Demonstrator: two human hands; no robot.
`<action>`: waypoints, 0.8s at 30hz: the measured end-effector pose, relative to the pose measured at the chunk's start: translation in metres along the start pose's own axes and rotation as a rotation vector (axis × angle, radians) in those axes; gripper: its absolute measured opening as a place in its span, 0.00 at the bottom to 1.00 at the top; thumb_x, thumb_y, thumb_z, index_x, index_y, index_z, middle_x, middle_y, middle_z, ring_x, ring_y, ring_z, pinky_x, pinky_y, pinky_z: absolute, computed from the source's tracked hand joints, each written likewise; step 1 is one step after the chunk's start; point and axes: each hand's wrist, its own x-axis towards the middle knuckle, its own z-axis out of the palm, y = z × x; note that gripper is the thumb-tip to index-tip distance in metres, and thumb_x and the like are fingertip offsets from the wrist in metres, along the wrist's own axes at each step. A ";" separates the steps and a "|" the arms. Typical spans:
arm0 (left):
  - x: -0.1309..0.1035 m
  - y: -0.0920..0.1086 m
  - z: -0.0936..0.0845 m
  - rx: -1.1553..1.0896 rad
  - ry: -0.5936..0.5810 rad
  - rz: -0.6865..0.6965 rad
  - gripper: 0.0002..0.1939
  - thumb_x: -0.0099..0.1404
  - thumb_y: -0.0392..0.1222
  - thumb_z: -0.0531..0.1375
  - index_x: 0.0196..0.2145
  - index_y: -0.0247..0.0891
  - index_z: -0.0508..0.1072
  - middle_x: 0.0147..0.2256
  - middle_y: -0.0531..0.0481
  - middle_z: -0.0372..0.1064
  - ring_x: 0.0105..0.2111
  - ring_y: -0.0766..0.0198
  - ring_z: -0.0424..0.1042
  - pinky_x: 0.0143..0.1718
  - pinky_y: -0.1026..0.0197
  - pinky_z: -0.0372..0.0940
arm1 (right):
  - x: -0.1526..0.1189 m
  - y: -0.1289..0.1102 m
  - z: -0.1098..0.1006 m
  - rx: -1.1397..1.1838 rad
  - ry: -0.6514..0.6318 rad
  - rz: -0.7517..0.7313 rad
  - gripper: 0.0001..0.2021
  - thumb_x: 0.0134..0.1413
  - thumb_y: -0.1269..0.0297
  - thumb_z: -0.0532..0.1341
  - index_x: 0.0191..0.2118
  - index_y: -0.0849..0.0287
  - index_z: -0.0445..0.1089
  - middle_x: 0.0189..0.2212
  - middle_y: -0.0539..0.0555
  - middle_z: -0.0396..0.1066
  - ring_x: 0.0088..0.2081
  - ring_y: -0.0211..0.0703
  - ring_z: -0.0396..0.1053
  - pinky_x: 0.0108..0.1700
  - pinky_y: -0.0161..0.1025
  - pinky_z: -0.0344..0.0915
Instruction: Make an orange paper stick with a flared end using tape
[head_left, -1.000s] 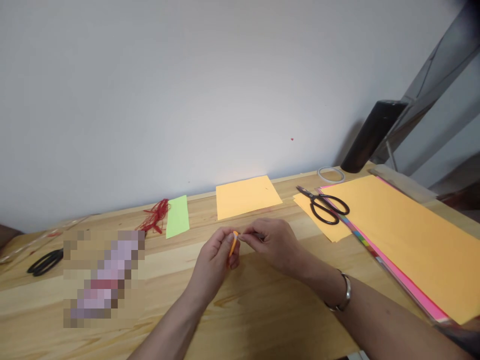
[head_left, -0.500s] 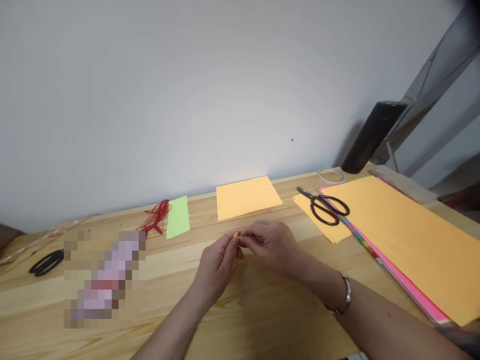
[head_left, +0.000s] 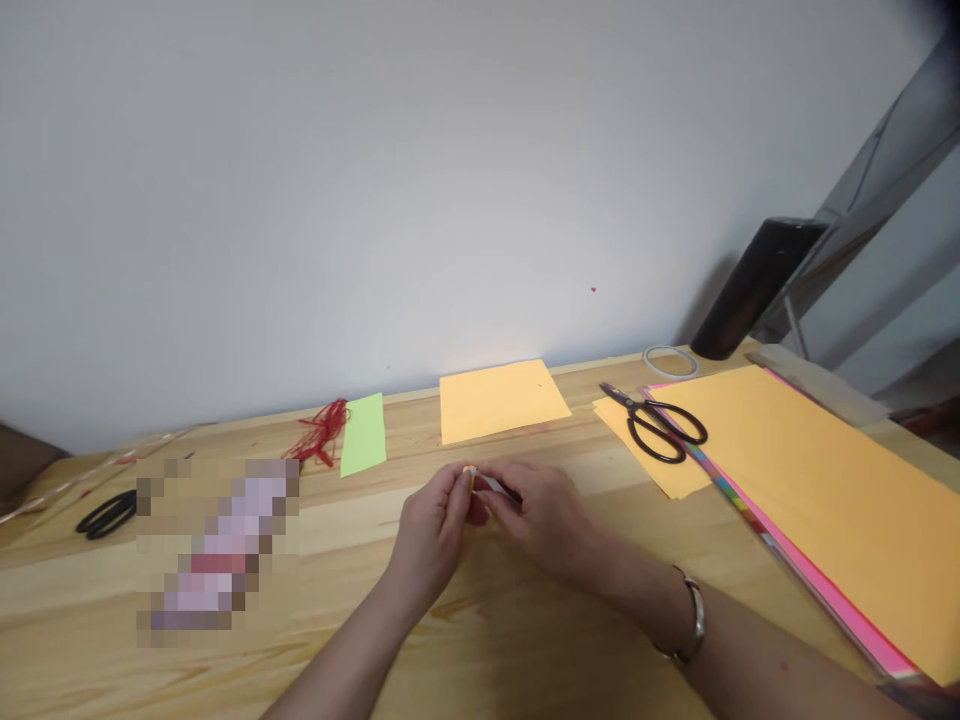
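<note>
My left hand (head_left: pixel 433 522) is closed in a pinch, low over the middle of the wooden table. A small orange piece of paper (head_left: pixel 470 469) shows at its thumb and fingertips, mostly hidden by them. Right beside it, my right hand (head_left: pixel 549 520) has its thumb and bent fingers brought up to the same spot. Something thin, pale and dark, shows between those fingers, too small to name. A metal bracelet (head_left: pixel 699 618) circles my right wrist.
Beyond my hands lie an orange sheet (head_left: pixel 502 402), a green strip (head_left: pixel 364 435) and red string (head_left: pixel 322 432). Black-handled scissors (head_left: pixel 652 420) rest on papers at right, near stacked sheets (head_left: pixel 840 480), a white ring (head_left: pixel 671 362) and a black cylinder (head_left: pixel 754 290). More black handles (head_left: pixel 109 514) lie left, beside a blurred patch.
The fingers of my right hand have shifted slightly at the orange piece, and less orange shows below my left thumb. The whole view has moved a little.
</note>
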 end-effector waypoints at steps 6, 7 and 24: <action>-0.002 0.001 0.001 -0.005 0.049 0.009 0.15 0.66 0.50 0.49 0.31 0.40 0.70 0.22 0.54 0.69 0.25 0.63 0.69 0.30 0.63 0.61 | -0.002 -0.004 0.012 0.092 0.069 0.079 0.09 0.56 0.70 0.55 0.42 0.57 0.69 0.31 0.51 0.74 0.30 0.37 0.68 0.34 0.34 0.61; -0.002 0.002 0.001 -0.009 0.055 0.008 0.15 0.66 0.50 0.50 0.31 0.40 0.70 0.22 0.54 0.69 0.26 0.63 0.69 0.30 0.63 0.61 | -0.002 -0.005 0.013 0.103 0.067 0.103 0.10 0.56 0.70 0.55 0.43 0.57 0.69 0.32 0.51 0.74 0.31 0.38 0.68 0.34 0.34 0.61; -0.001 0.001 0.001 0.028 0.079 0.058 0.14 0.66 0.48 0.49 0.30 0.40 0.69 0.19 0.57 0.62 0.22 0.65 0.63 0.28 0.64 0.57 | 0.000 0.003 0.002 0.023 0.022 0.263 0.19 0.58 0.50 0.53 0.28 0.59 0.70 0.21 0.51 0.71 0.24 0.38 0.66 0.27 0.35 0.55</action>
